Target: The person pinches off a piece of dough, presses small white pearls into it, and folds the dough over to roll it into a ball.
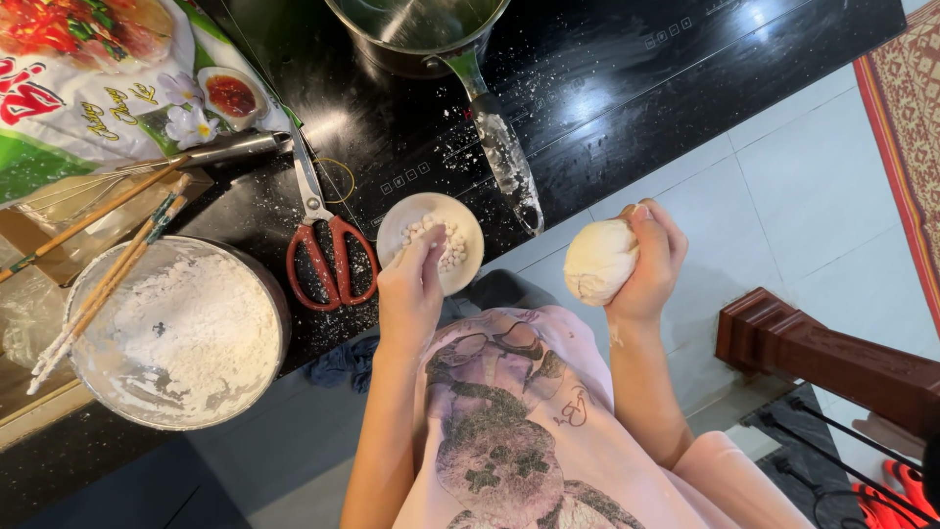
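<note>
A: Head view: your dough lump (599, 260), where, which axis?
B: Gripped in your right hand (651, 263) over the floor, long axis roughly upright. Your left hand (411, 294), fingers pinched together, touches the small bowl (468, 235) of white pellets.

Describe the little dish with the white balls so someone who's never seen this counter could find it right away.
Start at the black cooktop and go to its front edge, just right of the red-handled scissors. There sits the small dish, under the left hand. Unlike the big metal bowl of flour, it is small, pale and holds little white balls.
</note>
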